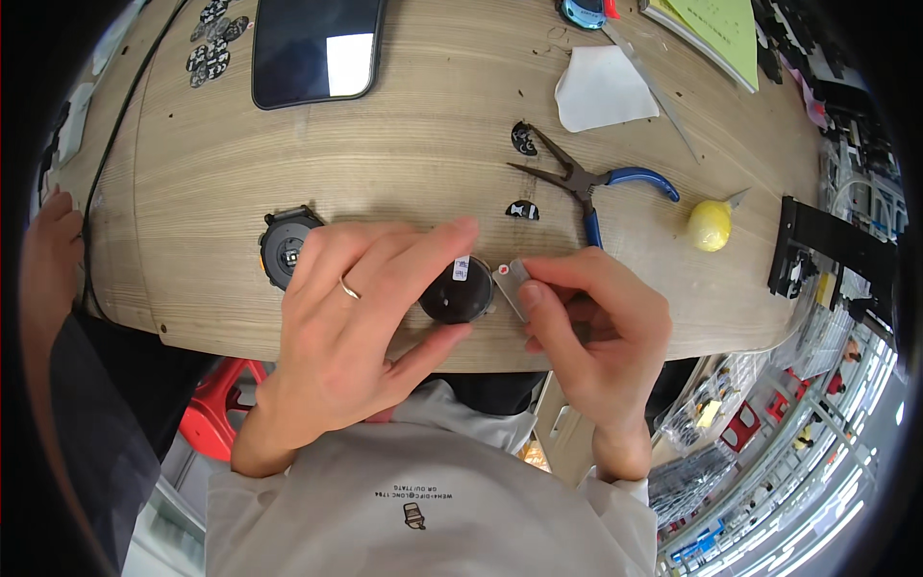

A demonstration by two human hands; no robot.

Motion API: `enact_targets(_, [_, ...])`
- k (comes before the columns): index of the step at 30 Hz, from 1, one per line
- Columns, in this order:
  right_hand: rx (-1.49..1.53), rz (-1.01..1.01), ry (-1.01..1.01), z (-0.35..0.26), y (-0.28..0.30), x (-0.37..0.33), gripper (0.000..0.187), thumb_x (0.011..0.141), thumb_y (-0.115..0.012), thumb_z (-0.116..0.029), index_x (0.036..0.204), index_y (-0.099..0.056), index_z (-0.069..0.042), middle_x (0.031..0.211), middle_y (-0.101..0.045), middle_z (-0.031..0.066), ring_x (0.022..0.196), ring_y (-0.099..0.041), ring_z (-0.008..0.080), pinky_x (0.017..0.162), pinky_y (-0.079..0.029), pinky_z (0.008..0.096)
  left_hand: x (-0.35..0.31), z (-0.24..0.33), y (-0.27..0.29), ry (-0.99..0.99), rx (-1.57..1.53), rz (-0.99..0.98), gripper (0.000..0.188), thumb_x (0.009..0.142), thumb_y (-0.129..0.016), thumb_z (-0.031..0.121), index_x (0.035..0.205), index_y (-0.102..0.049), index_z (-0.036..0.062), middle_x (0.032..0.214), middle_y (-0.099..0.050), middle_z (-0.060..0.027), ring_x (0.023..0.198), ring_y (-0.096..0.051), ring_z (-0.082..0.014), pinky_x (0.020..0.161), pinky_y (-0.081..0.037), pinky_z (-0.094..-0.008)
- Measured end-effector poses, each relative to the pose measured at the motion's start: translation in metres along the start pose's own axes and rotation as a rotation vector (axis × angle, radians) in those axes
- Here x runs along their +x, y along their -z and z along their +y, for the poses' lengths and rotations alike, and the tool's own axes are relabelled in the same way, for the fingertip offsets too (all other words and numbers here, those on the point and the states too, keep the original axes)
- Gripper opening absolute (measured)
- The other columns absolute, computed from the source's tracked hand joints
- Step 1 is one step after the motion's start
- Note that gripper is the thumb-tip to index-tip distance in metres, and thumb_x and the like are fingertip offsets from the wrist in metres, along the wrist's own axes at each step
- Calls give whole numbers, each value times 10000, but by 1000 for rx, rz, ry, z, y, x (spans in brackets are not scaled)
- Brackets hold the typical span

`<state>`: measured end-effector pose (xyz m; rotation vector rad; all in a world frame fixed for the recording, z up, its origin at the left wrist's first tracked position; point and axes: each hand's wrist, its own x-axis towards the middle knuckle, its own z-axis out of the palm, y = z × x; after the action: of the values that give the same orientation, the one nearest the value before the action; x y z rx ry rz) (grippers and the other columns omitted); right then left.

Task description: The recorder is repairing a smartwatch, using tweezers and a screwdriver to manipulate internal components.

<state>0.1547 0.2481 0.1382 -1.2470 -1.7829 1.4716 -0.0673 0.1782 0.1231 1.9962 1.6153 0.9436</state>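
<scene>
My left hand [356,317] holds a round black watch disc [450,304] flat near the table's front edge, thumb at the near rim and fingers at the far one. A small white label is stuck on its face. In my right hand [608,322], thumb and forefinger pinch a small flat metal piece [509,291] with a red dot at one corner. That piece is close to the disc's right rim; I cannot tell if they touch. Partly hidden behind my left fingers lies a black watch case [286,247] with round inner parts.
Beyond my right hand lie blue-handled pliers [579,181], jaws spread, between two small black half-round pieces [522,210]. A yellow ball-handled pointed tool [710,226], a white sheet [604,88], tweezers [663,96] and a phone [312,53] lie around. Another person's hand [55,250] is at the left.
</scene>
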Motion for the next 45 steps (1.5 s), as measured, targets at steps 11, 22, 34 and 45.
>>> enact_targets(11, [-54, 7, 33, -7, -3, 1, 147, 922, -730, 113, 1066, -750, 88, 915, -711, 93, 688, -686, 107, 574, -539, 219, 2, 1, 3, -17, 25, -5, 770, 662, -934, 81, 1372, -652, -15, 1155, -797, -107, 1057, -685, -276, 958, -456, -380])
enact_targets(22, [-581, 44, 346, -31, -13, 1, 249, 812, -784, 162, 1035, -760, 53, 805, -677, 101, 598, -650, 157, 534, -493, 256, 2, 1, 5, -12, 6, -8, 737, 661, -959, 119, 1325, -675, -27, 1147, -801, -104, 1026, -652, -267, 916, -491, -365])
enact_targets(34, [-634, 49, 386, -34, -17, 5, 328, 702, -773, 114, 1025, -729, 76, 786, -559, 99, 613, -584, 230, 494, -450, 347, 5, 7, 3, 37, -56, 35, 666, 618, -957, 86, 1244, -739, 27, 1095, -789, -67, 946, -603, -257, 830, -514, -362])
enact_targets(45, [-567, -13, 264, -38, -8, 13, 199, 833, -761, 152, 993, -762, 34, 770, -636, 79, 623, -627, 150, 552, -479, 254, 6, 5, 3, 12, -66, 40, 655, 620, -955, 105, 1233, -739, 23, 1105, -789, -69, 958, -627, -278, 820, -537, -376])
